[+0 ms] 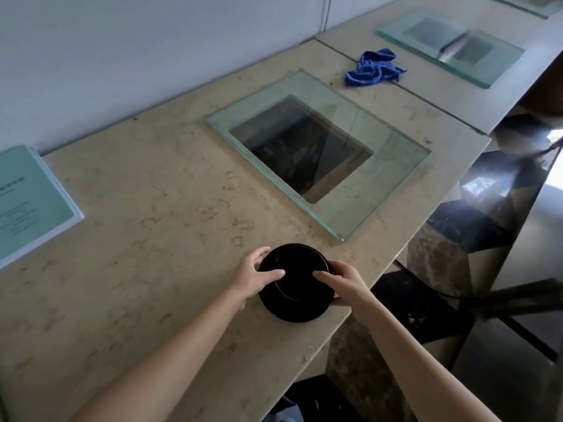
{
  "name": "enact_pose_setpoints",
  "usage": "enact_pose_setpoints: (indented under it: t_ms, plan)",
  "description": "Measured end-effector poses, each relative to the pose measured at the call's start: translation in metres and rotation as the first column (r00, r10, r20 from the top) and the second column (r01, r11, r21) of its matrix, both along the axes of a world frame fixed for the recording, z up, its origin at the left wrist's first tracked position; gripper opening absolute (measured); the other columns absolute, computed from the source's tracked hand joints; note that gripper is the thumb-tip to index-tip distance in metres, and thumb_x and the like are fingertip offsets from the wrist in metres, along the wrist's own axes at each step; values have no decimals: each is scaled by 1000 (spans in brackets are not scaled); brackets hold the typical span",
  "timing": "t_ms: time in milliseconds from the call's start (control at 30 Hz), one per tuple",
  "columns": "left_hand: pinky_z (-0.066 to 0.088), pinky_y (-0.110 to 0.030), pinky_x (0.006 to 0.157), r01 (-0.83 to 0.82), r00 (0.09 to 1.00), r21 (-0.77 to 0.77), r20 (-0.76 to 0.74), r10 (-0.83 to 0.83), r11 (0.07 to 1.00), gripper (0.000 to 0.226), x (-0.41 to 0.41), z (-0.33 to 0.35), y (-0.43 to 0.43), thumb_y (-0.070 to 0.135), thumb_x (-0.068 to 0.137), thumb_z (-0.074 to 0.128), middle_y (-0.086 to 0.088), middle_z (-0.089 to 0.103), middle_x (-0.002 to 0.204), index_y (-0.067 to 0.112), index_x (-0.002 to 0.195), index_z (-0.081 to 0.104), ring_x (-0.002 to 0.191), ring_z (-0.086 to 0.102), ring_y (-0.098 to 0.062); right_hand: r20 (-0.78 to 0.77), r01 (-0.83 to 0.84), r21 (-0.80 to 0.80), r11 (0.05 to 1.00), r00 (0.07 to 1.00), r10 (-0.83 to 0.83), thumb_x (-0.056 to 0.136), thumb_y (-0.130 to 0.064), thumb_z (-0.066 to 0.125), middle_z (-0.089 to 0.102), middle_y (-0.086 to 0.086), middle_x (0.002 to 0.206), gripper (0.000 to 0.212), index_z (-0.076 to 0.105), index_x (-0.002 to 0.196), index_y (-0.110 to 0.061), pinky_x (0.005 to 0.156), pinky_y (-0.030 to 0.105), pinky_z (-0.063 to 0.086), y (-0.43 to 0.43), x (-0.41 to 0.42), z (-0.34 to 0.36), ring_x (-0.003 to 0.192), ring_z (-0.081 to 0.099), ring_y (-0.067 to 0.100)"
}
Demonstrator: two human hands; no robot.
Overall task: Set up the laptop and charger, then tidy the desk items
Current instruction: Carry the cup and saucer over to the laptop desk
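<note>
A round black object (pixel 297 283), low and disc-shaped with a raised ring on top, sits on the beige stone desk (pixel 146 226) near its front right edge. My left hand (pixel 256 277) grips its left side, thumb lying across the top. Gripping the right side is my right hand (pixel 342 284), with a finger resting on the top. No laptop or charger is in view.
A glass pane (pixel 374 184) covers a dark rectangular opening in the desk just beyond the black object. A crumpled blue cloth (pixel 370 68) lies farther back. A teal booklet (pixel 27 199) lies at the left edge. A second glass pane (pixel 487 68) is at the far right.
</note>
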State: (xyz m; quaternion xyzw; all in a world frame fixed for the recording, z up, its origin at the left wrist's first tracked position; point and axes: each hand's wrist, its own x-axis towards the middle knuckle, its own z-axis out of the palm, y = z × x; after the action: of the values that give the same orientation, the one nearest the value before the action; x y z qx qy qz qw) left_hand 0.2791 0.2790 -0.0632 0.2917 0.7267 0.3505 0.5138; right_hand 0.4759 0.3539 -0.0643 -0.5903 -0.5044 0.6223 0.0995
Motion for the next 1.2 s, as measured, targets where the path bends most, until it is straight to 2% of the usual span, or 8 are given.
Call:
enact_pose_setpoints:
  t_ms: [200, 567, 633, 767, 867, 933, 1000, 1200]
  plan:
    - [41, -46, 106, -123, 992, 4, 7, 123, 992, 64, -23, 7, -44, 18, 75, 77, -11, 53, 134, 21, 133, 50, 127, 48, -22, -52, -126, -16, 992, 991, 125, 81, -31, 69, 67, -3, 111, 35, 58, 114, -25, 54, 24, 54, -15, -28, 7, 92, 68, 10]
    - [53, -43, 93, -488, 871, 108, -1, 491, 866, 40, -88, 48, -208, 24, 76, 77, 5, 66, 117, 25, 114, 65, 106, 64, -15, -132, -447, 24, 894, 885, 446, 82, -25, 69, 73, -5, 99, 29, 61, 110, -25, 68, 35, 60, -111, -145, 44, 87, 69, 10]
    - [56, -40, 87, -551, 833, 108, 4, 554, 828, 39, -99, 53, -254, 26, 74, 78, 3, 69, 110, 25, 111, 66, 99, 67, -15, -120, -513, 43, 858, 849, 514, 82, -27, 69, 73, -2, 101, 27, 62, 109, -26, 72, 37, 59, -147, -168, 52, 90, 69, 13]
    - [56, -25, 63, -651, 752, 132, -16, 658, 747, 37, -119, 62, -356, 34, 70, 80, 12, 69, 96, 27, 105, 68, 87, 67, -8, -104, -630, 86, 772, 764, 636, 81, -34, 69, 73, -2, 99, 27, 63, 107, -27, 66, 31, 55, -234, -208, 63, 89, 68, 13]
    - [58, -35, 78, -712, 690, 147, -32, 723, 687, 27, -130, 68, -437, 40, 66, 81, 8, 71, 98, 36, 90, 68, 93, 68, -13, -105, -711, 107, 695, 687, 719, 79, -41, 71, 72, -4, 98, 30, 63, 106, -29, 70, 33, 55, -302, -238, 66, 93, 68, 14]
    - [59, -37, 78, -761, 634, 146, -40, 772, 632, 26, -131, 73, -491, 43, 64, 82, 8, 71, 99, 38, 85, 68, 93, 68, -14, -118, -758, 103, 645, 634, 764, 79, -43, 72, 72, -4, 94, 31, 63, 105, -29, 63, 30, 54, -350, -257, 66, 86, 69, 10]
    - [60, -35, 69, -811, 567, 144, -45, 822, 567, 30, -134, 78, -541, 42, 64, 82, 7, 70, 99, 34, 90, 68, 89, 68, -13, -144, -797, 88, 597, 583, 800, 77, -43, 73, 72, -5, 92, 32, 64, 104, -27, 54, 25, 54, -397, -275, 67, 77, 70, 7]
    - [48, -17, 46, -897, 391, 185, -98, 915, 402, 41, -160, 95, -656, 37, 72, 78, 5, 72, 89, 18, 107, 70, 75, 67, -7, -182, -902, 92, 422, 402, 897, 73, -55, 72, 68, -2, 107, 38, 64, 101, -30, 54, 24, 54, -508, -339, 79, 97, 65, 14]
